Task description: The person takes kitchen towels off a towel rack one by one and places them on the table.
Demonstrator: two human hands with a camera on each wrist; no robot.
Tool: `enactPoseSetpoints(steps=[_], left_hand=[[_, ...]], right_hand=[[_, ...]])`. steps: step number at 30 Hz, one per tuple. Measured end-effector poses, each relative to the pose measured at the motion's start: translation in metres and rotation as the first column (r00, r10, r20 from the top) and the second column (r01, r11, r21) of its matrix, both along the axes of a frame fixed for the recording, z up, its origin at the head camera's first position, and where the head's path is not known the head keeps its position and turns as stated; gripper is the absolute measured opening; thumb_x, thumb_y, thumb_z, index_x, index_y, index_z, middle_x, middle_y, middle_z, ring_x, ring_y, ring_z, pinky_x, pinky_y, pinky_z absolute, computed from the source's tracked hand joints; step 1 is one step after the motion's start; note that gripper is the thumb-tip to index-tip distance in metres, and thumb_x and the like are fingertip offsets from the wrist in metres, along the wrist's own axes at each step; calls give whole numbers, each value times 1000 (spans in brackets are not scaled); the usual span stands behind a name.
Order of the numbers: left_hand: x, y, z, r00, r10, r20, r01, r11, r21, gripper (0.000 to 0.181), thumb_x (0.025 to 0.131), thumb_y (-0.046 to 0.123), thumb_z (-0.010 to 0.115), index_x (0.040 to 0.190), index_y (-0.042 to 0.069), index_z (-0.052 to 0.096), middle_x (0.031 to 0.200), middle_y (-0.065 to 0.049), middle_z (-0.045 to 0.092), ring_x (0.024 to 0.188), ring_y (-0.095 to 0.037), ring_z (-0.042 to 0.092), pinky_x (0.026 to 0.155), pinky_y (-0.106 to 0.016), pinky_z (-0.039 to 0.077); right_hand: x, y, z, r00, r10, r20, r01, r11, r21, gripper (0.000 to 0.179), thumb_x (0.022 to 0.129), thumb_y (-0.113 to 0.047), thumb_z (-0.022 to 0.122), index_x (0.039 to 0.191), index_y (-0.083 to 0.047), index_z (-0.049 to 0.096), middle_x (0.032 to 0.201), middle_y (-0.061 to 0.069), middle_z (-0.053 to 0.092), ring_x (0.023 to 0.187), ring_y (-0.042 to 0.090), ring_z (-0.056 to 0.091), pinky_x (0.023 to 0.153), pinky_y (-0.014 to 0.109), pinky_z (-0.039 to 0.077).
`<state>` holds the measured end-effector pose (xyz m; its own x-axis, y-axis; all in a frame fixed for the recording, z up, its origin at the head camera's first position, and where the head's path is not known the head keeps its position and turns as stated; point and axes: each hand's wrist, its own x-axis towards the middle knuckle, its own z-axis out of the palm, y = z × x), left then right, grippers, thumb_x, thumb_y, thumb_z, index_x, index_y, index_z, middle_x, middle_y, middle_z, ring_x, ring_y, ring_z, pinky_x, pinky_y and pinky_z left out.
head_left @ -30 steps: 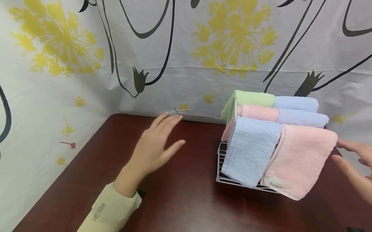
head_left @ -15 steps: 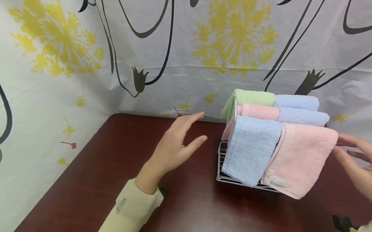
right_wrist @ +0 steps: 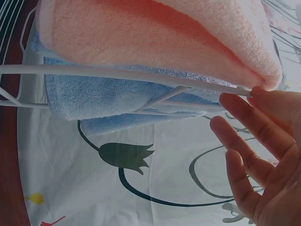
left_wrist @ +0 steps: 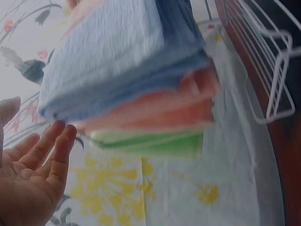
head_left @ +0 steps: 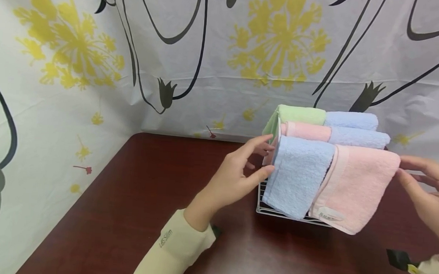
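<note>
A white wire towel rack [head_left: 260,189] stands on the dark table, draped with folded towels in several rows. The front row has a blue towel [head_left: 301,174] and a pink towel [head_left: 356,187]. Behind them lie another pink towel [head_left: 309,131], a green towel [head_left: 302,114] and blue ones. My right hand [head_left: 430,193] pinches the rack's upper bar [right_wrist: 117,73] at its right end, beside the pink towel's edge. My left hand [head_left: 236,175] is at the rack's left side with fingers and thumb spread. Its fingertips are close to the blue towel's edge; contact is unclear.
The dark red table [head_left: 157,183] extends to the left and in front of the rack. A white cloth printed with yellow and grey flowers [head_left: 208,62] hangs behind and at the left, close to the table's back edge.
My left hand has moved right across the table to the rack's left side. My right hand has closed in on the rack's right end. The rack and towels have stayed in place.
</note>
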<state>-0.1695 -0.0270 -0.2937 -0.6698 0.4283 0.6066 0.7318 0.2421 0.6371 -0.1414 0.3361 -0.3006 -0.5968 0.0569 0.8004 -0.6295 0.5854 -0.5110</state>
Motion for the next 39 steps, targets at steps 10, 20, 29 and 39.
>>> enactPoseSetpoints(steps=[10, 20, 29, 39], left_hand=[[-1, 22, -5, 995, -64, 76, 60, 997, 55, 65, 96, 17, 66, 152, 17, 33, 136, -11, 61, 112, -15, 63, 81, -26, 57], [-11, 38, 0, 973, -136, 185, 99, 975, 198, 62, 95, 12, 68, 149, 17, 39, 143, -9, 57, 110, -6, 62, 79, -18, 53], [-16, 48, 0, 950, -236, 203, 174, 943, 282, 57, 90, 1, 70, 142, 8, 46, 109, -22, 69, 83, -5, 61, 63, -17, 51], [-18, 42, 5, 951, -240, 194, 171, 933, 316, 46, 87, -3, 71, 131, 4, 58, 57, -12, 49, 56, -4, 34, 50, -22, 30]], right_hand=[[-1, 0, -3, 1000, 7, -9, -7, 1000, -18, 39, 89, 13, 59, 113, -15, 71, 104, -32, 64, 96, -15, 59, 81, -1, 41], [-2, -3, -4, 999, 47, -8, -47, 997, -58, 50, 90, 17, 54, 111, -25, 69, 103, -32, 66, 95, -15, 60, 80, 1, 40], [-1, -4, -3, 996, 80, -28, -82, 995, -65, 48, 90, 16, 54, 109, -25, 69, 103, -30, 67, 96, -13, 60, 80, 1, 41], [-1, -3, -3, 997, 77, -18, -78, 995, -60, 49, 89, 18, 54, 112, -23, 70, 105, -29, 67, 96, -13, 60, 80, 2, 40]])
